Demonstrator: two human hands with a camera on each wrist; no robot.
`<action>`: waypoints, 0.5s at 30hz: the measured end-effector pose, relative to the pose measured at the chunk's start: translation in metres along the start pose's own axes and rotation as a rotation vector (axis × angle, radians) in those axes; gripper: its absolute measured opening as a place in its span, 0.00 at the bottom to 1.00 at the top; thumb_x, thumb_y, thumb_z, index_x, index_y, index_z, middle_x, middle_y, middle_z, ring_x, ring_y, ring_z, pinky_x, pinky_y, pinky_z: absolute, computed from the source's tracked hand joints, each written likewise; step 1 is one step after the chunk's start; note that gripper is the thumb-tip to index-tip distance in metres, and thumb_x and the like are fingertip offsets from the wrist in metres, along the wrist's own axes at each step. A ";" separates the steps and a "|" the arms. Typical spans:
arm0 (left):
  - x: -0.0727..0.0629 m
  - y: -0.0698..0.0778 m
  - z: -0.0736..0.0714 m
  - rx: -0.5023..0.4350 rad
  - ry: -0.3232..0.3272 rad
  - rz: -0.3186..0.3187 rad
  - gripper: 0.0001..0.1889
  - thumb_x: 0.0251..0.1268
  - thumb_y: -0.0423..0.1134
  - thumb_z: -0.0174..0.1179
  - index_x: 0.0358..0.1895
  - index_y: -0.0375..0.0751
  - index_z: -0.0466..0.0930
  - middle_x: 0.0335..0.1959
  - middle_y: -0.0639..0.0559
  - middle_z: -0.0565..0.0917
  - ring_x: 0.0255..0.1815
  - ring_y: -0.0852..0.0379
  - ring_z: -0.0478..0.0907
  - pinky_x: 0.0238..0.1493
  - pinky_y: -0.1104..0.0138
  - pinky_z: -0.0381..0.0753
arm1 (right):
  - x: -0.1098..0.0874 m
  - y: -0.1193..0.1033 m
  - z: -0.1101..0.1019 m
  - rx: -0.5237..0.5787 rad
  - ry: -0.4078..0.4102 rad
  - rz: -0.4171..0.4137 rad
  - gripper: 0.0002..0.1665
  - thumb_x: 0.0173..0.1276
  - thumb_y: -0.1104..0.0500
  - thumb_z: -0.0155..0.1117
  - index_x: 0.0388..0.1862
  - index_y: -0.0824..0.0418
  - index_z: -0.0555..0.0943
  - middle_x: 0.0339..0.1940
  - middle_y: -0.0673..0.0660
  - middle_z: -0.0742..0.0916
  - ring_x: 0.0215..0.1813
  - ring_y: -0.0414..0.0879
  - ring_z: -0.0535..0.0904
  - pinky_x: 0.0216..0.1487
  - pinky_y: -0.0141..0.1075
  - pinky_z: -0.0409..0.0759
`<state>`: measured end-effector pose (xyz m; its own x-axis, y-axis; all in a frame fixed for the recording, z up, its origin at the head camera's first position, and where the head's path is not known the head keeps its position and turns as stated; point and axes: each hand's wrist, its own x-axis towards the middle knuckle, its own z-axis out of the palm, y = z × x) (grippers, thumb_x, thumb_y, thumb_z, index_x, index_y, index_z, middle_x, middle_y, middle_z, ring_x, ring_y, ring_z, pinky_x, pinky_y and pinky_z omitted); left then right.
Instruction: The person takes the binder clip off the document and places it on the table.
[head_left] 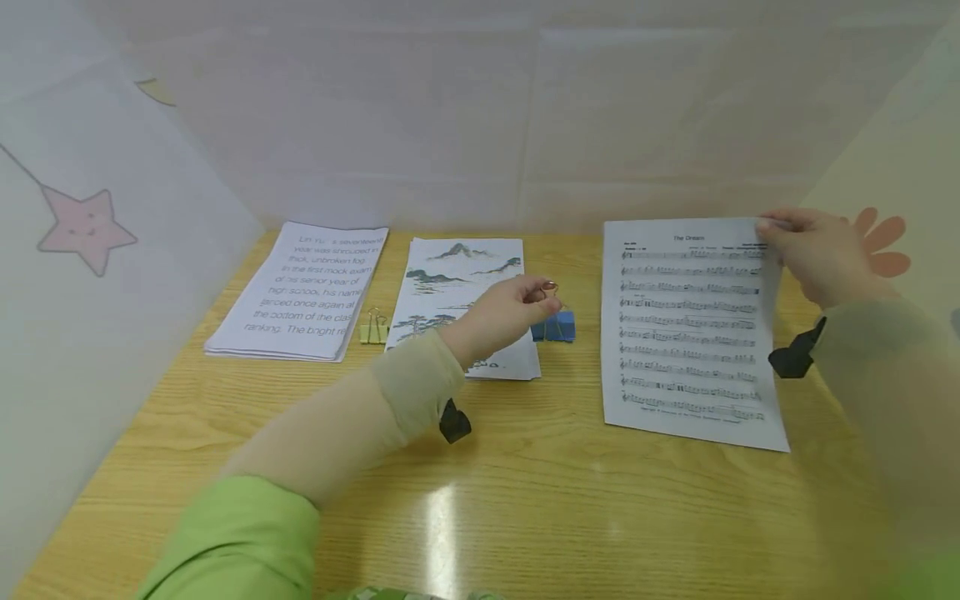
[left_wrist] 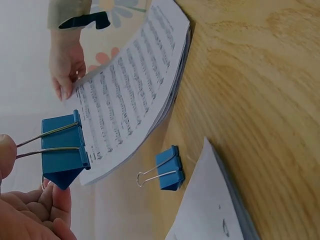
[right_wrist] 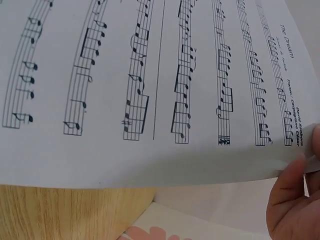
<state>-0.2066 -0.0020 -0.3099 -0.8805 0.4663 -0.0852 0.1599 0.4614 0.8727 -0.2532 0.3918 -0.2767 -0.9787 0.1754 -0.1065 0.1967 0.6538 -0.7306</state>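
Observation:
My left hand point(head_left: 497, 318) pinches a blue binder clip point(left_wrist: 62, 147) by its wire handles, thumb on one side and fingers on the other. A second blue binder clip point(left_wrist: 170, 168) stands on the table beside the stack of landscape prints point(head_left: 468, 254); in the head view the two clips overlap. My right hand point(head_left: 828, 254) pinches the top right corner of a stack of sheet music point(head_left: 686, 329), thumb in front. The stack is tilted up off the table, and its sheets bend slightly in the left wrist view point(left_wrist: 125, 90).
A stack of printed text pages point(head_left: 292, 292) lies at the far left of the wooden table point(head_left: 555, 483). Between it and the landscape prints stands a yellow binder clip point(head_left: 372, 327). A pale cloth wall point(head_left: 450, 117) with printed figures encloses the back and sides.

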 end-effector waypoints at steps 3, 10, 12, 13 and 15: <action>0.005 -0.004 0.011 0.002 -0.024 -0.030 0.28 0.72 0.53 0.53 0.70 0.48 0.65 0.56 0.56 0.76 0.62 0.57 0.71 0.61 0.60 0.71 | 0.009 0.000 0.001 0.007 -0.012 0.004 0.40 0.67 0.31 0.50 0.73 0.46 0.64 0.54 0.46 0.78 0.49 0.45 0.69 0.53 0.44 0.60; 0.020 -0.009 0.037 -0.009 -0.069 -0.085 0.29 0.70 0.53 0.55 0.70 0.46 0.66 0.58 0.54 0.75 0.60 0.56 0.72 0.58 0.60 0.73 | 0.030 0.012 0.008 0.035 -0.010 0.028 0.39 0.70 0.34 0.47 0.77 0.47 0.58 0.65 0.51 0.71 0.49 0.40 0.74 0.56 0.43 0.62; 0.024 -0.011 0.043 -0.005 -0.072 -0.099 0.30 0.69 0.54 0.56 0.70 0.46 0.65 0.58 0.54 0.75 0.59 0.56 0.72 0.58 0.60 0.74 | 0.037 0.017 0.011 0.036 0.007 0.032 0.38 0.71 0.35 0.47 0.76 0.48 0.60 0.65 0.52 0.71 0.47 0.38 0.75 0.57 0.43 0.65; 0.026 -0.011 0.046 -0.001 -0.073 -0.105 0.31 0.68 0.54 0.57 0.70 0.46 0.65 0.57 0.54 0.75 0.58 0.56 0.73 0.57 0.61 0.74 | 0.041 0.020 0.013 0.026 0.010 0.031 0.38 0.71 0.35 0.46 0.76 0.48 0.60 0.65 0.53 0.71 0.46 0.37 0.75 0.57 0.42 0.66; 0.030 -0.014 0.050 0.007 -0.082 -0.105 0.32 0.68 0.54 0.58 0.70 0.44 0.65 0.58 0.51 0.76 0.58 0.55 0.73 0.56 0.61 0.75 | 0.046 0.026 0.017 0.011 0.024 0.028 0.37 0.71 0.35 0.46 0.74 0.51 0.63 0.63 0.56 0.71 0.42 0.35 0.75 0.50 0.39 0.71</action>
<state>-0.2127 0.0437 -0.3486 -0.8531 0.4752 -0.2156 0.0720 0.5163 0.8534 -0.2944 0.4045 -0.3117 -0.9711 0.2116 -0.1107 0.2233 0.6400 -0.7352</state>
